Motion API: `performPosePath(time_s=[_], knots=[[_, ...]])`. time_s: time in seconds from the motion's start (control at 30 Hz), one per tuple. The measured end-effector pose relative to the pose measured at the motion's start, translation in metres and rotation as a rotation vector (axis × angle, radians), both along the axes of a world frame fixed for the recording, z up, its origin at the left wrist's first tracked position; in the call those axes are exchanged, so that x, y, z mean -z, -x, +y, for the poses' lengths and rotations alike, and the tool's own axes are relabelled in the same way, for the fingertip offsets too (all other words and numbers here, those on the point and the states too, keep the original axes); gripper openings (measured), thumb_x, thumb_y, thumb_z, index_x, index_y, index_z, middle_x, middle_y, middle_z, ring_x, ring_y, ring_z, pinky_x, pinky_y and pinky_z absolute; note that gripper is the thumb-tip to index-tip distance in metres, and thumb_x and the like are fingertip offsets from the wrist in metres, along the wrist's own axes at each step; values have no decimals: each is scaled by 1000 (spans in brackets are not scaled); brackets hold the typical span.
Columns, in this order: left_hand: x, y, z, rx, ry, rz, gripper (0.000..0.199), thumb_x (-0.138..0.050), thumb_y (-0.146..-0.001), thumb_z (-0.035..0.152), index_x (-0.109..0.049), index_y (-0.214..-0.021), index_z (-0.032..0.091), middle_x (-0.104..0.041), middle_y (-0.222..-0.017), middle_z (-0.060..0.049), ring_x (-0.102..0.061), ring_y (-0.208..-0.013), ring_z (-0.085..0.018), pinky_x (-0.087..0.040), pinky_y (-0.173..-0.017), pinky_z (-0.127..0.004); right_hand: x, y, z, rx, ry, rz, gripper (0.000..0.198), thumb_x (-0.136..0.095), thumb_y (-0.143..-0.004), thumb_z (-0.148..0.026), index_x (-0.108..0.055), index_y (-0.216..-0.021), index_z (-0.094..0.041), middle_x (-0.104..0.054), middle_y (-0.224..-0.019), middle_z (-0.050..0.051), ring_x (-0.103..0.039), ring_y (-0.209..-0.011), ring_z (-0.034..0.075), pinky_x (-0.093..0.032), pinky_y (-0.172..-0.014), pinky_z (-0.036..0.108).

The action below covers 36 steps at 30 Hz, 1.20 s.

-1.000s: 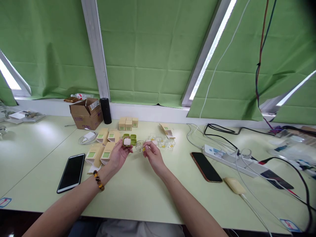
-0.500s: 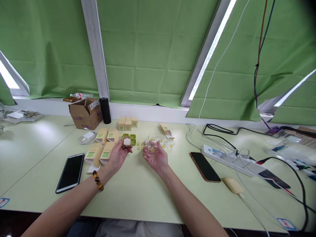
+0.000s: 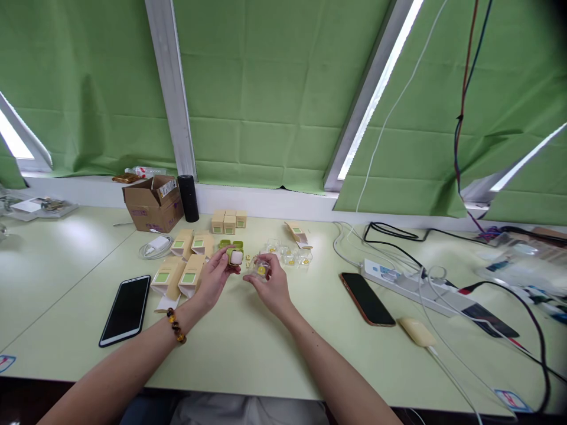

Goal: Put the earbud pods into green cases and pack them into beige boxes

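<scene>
Between the fingers of my left hand [image 3: 215, 276] is a small green case [image 3: 235, 257] with a pale pinkish-white square face. My right hand [image 3: 273, 287] pinches a small clear plastic box [image 3: 260, 268] that carries a yellow mark, tilted toward the green case but apart from it. Behind my left hand stand other green cases [image 3: 238, 244]. More clear boxes [image 3: 289, 255] with yellow marks sit just beyond my right hand. Tiny yellow pieces [image 3: 248, 260] lie on the table between the two hands, partly hidden by them.
Several opened kraft boxes [image 3: 168, 277] lie left of my left hand; small closed ones [image 3: 229, 223] stand behind. A phone [image 3: 125, 310] is at left, another phone [image 3: 367, 298] at right. A power strip [image 3: 407, 288] with cables, a cardboard carton [image 3: 153, 203] and a black cylinder [image 3: 188, 199] are farther out.
My right hand has moved left and turned over, bringing the clear box nearer the green case. My left hand has shifted slightly right and tilted the case.
</scene>
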State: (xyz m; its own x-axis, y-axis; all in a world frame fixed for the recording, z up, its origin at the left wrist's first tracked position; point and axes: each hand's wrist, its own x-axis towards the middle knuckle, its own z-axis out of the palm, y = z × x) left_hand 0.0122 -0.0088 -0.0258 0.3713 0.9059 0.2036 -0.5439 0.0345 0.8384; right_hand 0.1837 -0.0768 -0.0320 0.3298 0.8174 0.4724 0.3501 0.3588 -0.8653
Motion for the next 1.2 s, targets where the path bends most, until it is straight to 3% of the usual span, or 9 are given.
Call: performPosePath(time_s=[0.17, 0.37, 0.67, 1.0, 1.2], knots=[[-1, -1, -3, -9, -9, 84, 53, -81, -89, 51, -67, -130, 20, -73, -107, -6, -69, -82, -14, -58, -81, -30, 5, -1, -1, 31, -101, -226, 47, -88, -80, -29, -68, -123, -27, -63, -114, 6, -60, -81, 19, -58, -71, 36], [-6, -2, -8, 9, -51, 159, 56, -79, -89, 55, -68, -132, 20, -74, -110, -7, -71, -87, -17, -59, -84, -31, 10, 2, 1, 54, -147, -178, 41, -83, -85, -28, -69, -123, -29, -57, -121, 8, -61, -78, 18, -62, -70, 37], [-7, -4, -14, -16, -175, 305, 57, -71, -93, 59, -66, -134, 19, -75, -109, -9, -73, -98, -24, -63, -87, -38, 13, 5, 1, 54, -190, -140, 48, -88, -82, -35, -67, -124, -27, -61, -125, 12, -65, -113, 29, -67, -80, 42], [-6, -5, -17, -15, -315, 407, 56, -67, -96, 60, -67, -133, 18, -72, -94, -6, -69, -88, -20, -61, -80, -33, 20, 6, 4, 21, -218, -123, 51, -88, -83, -38, -64, -125, -26, -59, -127, 13, -65, -116, 28, -69, -84, 43], [-2, -7, -16, 20, -326, 403, 58, -69, -95, 60, -66, -134, 18, -74, -108, -10, -70, -94, -22, -63, -82, -35, 20, 8, 3, 2, -207, -107, 49, -88, -82, -35, -64, -124, -26, -59, -127, 12, -66, -114, 27, -69, -83, 42]])
